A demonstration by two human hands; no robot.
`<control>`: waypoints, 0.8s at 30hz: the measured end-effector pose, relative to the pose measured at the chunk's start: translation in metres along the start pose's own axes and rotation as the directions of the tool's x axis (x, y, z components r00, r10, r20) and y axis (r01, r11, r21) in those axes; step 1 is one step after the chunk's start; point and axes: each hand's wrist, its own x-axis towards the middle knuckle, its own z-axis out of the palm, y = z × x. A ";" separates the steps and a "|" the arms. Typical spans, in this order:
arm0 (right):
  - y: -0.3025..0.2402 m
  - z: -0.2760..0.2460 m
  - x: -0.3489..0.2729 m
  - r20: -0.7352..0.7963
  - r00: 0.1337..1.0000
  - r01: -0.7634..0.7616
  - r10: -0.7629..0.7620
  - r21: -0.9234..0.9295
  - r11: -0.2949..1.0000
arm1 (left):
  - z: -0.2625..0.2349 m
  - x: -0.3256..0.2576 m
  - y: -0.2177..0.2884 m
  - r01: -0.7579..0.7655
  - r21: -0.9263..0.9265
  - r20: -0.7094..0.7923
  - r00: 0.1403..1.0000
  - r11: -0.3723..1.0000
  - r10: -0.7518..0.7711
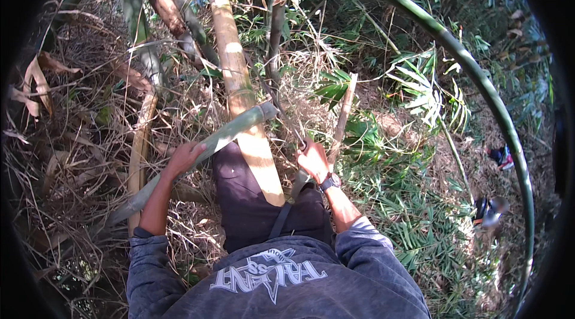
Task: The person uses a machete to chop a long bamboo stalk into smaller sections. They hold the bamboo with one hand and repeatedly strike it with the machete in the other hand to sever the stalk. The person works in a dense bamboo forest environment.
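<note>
No packages, labels, signs or screens show among the bamboo here.

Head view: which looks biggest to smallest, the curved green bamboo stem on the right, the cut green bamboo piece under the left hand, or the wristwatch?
1. Curved green bamboo stem, longest by far.
2. Cut green bamboo piece, shorter but looks about as thick, perhaps because it is nearer the camera.
3. Wristwatch, clearly smallest.

Looking down into a bamboo thicket. Left hand (184,157) gripping a cut green bamboo pole (211,143) lying across a thick pale culm (242,100). Right hand (312,160), wearing a wristwatch (330,182), closing around a tool handle (299,180) beside a thin dry stalk (342,116). Curved green stem (479,79) arching rightward.
</note>
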 end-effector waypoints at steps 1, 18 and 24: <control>-0.011 -0.003 0.005 -0.007 1.000 -0.018 0.018 0.025 1.000 | 0.010 -0.001 0.003 -0.008 0.125 -0.056 0.998 0.992 0.015; -0.064 -0.026 0.010 -0.091 0.994 0.075 -0.066 0.094 0.993 | 0.012 0.010 -0.005 0.043 0.253 -0.109 0.994 0.967 -0.016; -0.093 -0.020 0.014 -0.235 0.972 0.093 -0.013 0.334 0.938 | 0.008 0.010 -0.004 0.036 0.221 -0.079 0.997 0.975 -0.019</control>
